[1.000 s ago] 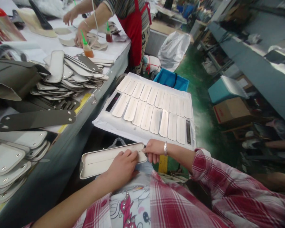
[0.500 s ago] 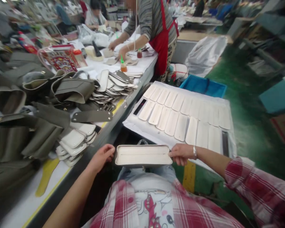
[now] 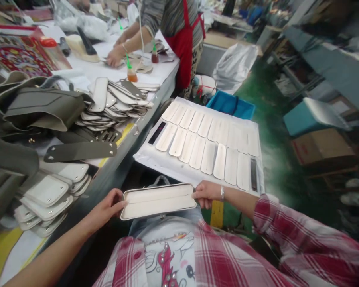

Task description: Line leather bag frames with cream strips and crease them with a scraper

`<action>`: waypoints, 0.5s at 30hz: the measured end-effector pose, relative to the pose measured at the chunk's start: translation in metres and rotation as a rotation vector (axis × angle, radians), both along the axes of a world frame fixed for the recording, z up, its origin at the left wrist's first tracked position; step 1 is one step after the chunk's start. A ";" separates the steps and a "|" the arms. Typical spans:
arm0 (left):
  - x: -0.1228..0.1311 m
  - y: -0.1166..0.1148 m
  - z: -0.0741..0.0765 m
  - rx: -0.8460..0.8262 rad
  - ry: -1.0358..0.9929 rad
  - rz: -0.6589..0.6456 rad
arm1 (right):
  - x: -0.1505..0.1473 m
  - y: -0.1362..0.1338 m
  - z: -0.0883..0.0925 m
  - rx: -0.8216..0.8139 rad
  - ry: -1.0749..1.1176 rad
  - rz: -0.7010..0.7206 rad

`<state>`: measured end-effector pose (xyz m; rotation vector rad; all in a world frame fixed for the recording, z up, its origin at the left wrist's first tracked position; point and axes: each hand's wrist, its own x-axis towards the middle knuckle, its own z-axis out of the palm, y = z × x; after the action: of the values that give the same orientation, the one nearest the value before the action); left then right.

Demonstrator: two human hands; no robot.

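Note:
I hold a long cream leather strap piece (image 3: 158,200) with folded edges across my lap, lying flat. My left hand (image 3: 109,206) pinches its left end. My right hand (image 3: 207,193), with a bracelet at the wrist, grips its right end. Just beyond it lies a white board (image 3: 155,161) bearing two rows of several similar cream pieces (image 3: 206,143). To my left, on the grey workbench (image 3: 113,171), sit a stack of cream rectangular pieces (image 3: 48,195) and a long olive strap (image 3: 80,150).
Olive bag parts (image 3: 38,107) and a fanned pile of strap pieces (image 3: 116,104) crowd the bench. A co-worker in a red apron (image 3: 184,36) works at its far end beside glue bottles (image 3: 131,73). A blue bin (image 3: 231,105), a plastic bag and boxes (image 3: 323,145) stand on the green floor.
My left hand moved from the top of the piece to its left end. The piece now lies stretched between both hands. My view swung left, then back.

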<state>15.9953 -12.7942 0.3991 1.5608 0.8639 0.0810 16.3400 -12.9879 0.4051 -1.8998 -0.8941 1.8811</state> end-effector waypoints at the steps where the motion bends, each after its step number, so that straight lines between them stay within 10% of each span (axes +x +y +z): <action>1: 0.003 0.005 0.003 0.040 0.025 -0.043 | 0.000 -0.003 0.001 0.023 -0.024 -0.002; 8: 0.099 -0.002 0.042 0.386 -0.025 -0.592 | 0.012 -0.006 0.007 0.531 -0.457 0.061; 15: 0.170 -0.052 0.032 0.658 -0.155 -0.854 | -0.004 -0.002 0.013 0.814 -0.652 0.374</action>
<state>16.1658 -12.8461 0.4307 2.3884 -0.0301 -0.1455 16.3357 -12.9904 0.4186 -1.8422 -1.9459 0.7393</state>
